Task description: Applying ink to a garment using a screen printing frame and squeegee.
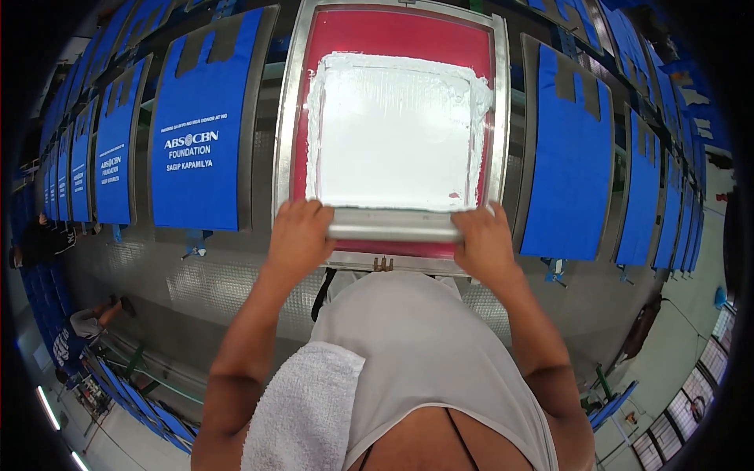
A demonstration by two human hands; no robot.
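Nearest the camera we find the light grey sleeveless shirt, with a white towel of looped, nubby pile hanging at its left side. The squeegee lies beyond the shirt, directly between the two hands, and spans crosswise from one to the other. We note that the left hand is curled closed around its left end and the right hand is curled closed around its right end; the fingers of both bend over the bar.

The squeegee is a straight, smooth bar with a dull metallic finish. It sits at the near edge of the white ink, a roughly rectangular layer that is glossy and flat in the middle, with thick, ragged ridges along its left, right and far sides. Around the ink we see the red screen, enclosed by a rectangular metal frame. Small metal fittings stand at the frame's near side.

Farther out, rows of flat blue panels lie on grey boards to both sides. The nearest left panel carries white print; the nearest right panel shows a plain blue face.
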